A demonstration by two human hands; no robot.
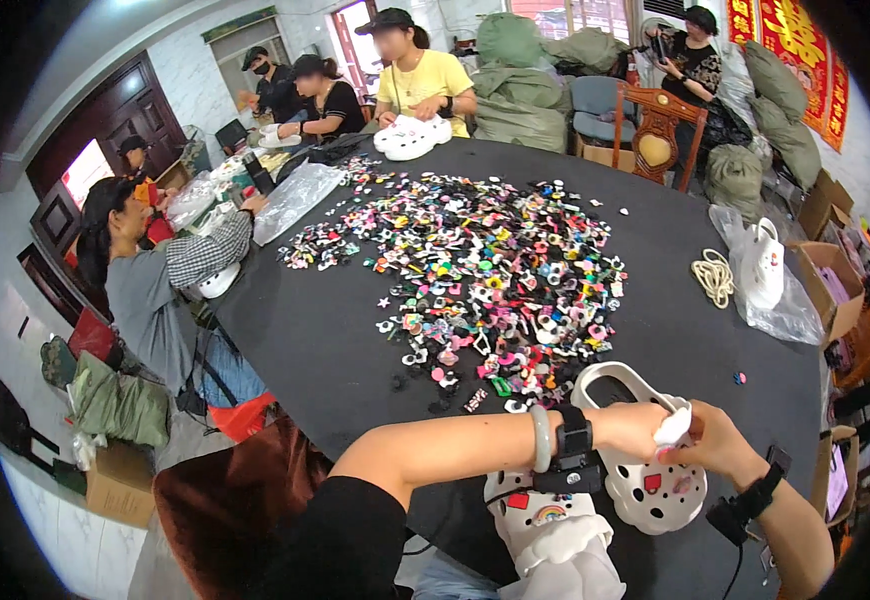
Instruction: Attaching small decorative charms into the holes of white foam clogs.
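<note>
A white clog (pixel 658 510) with holes and a few charms, one of them red, lies at the table's near edge, toe towards me. My left hand (pixel 630 432) reaches across to its opening, fingers closed round the raised white edge of its upper. From the other side my right hand (pixel 723 442) pinches that same edge; a small pinkish spot shows at its fingertips, too small to name. Beside them, under my left wrist, sits a second white clog (pixel 520 505) with a rainbow charm (pixel 549 514) and a red one, partly hidden.
A wide heap of colourful shoe charms (pixel 495 270) covers the middle of the dark table (pixel 325 320). At the right lie coiled cord (pixel 713 278) and a white clog (pixel 763 265) on plastic. Several people sit around; one in yellow handles a clog (pixel 412 137). Cardboard boxes (pixel 825 285) stand at right.
</note>
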